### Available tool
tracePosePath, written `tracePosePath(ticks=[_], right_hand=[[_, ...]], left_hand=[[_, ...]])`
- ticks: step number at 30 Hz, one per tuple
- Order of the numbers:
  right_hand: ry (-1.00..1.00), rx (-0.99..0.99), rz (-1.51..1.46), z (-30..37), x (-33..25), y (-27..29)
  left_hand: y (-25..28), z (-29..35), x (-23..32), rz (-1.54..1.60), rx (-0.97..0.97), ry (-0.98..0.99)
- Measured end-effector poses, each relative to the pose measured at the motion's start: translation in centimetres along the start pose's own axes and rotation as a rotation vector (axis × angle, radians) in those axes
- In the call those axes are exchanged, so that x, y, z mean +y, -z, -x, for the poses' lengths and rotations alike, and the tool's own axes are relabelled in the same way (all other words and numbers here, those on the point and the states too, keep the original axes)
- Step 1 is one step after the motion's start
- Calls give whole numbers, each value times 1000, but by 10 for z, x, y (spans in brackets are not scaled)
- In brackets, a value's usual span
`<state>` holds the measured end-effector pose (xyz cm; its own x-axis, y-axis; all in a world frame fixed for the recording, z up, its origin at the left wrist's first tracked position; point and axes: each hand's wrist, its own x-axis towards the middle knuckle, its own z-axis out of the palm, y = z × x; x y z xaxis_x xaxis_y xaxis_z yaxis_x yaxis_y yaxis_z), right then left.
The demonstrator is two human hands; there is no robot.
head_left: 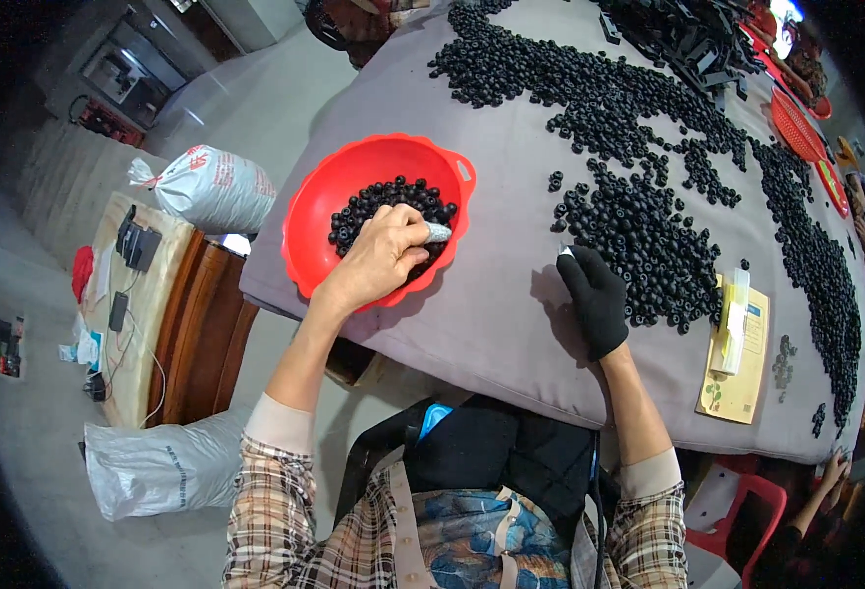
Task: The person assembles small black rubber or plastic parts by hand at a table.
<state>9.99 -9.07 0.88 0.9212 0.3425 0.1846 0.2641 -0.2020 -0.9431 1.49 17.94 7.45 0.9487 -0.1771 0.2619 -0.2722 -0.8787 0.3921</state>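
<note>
A red bowl (300, 221) with a scalloped rim and a slotted handle stands on the cloth-covered table (491, 294), partly filled with small black ring-shaped pieces (359, 204). Over these pieces my left hand (388, 245) reaches in with curled fingers; a silvery cover wraps one finger. Its fingertips are hidden, so what they grip cannot be made out. To the right, my right hand (597, 299) wears a black glove and is closed, with a small pale, shiny bit at its fingertips. It is beside a heap of the same black pieces (638, 236).
More black pieces (589, 83) spread across the far and right table. Dark flat parts (692, 44) are piled at the back. A yellow booklet (746, 378) with a white slim box (732, 324) lies right. Red baskets (795, 126) line the far right. White sacks (218, 187) stand left.
</note>
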Motion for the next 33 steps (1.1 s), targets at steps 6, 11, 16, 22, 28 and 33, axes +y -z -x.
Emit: tracePosePath(ticks=[6, 11, 16, 22, 28, 33], right_hand=[[-26, -25, 35, 1, -12, 1], [328, 94, 266, -1, 9, 13], [365, 98, 349, 2, 16, 12], [725, 341, 470, -10, 19, 5], [251, 166, 153, -1, 11, 6], [-133, 25, -38, -1, -2, 4]], left_hand=[[0, 9, -16, -167, -13, 142], [-9, -4, 25, -273, 193, 141], [-61, -25, 76, 176, 142, 38], [-121, -83, 66, 270, 296, 181], [-140, -105, 60, 219, 252, 204], [-139, -97, 44, 247, 224, 132]])
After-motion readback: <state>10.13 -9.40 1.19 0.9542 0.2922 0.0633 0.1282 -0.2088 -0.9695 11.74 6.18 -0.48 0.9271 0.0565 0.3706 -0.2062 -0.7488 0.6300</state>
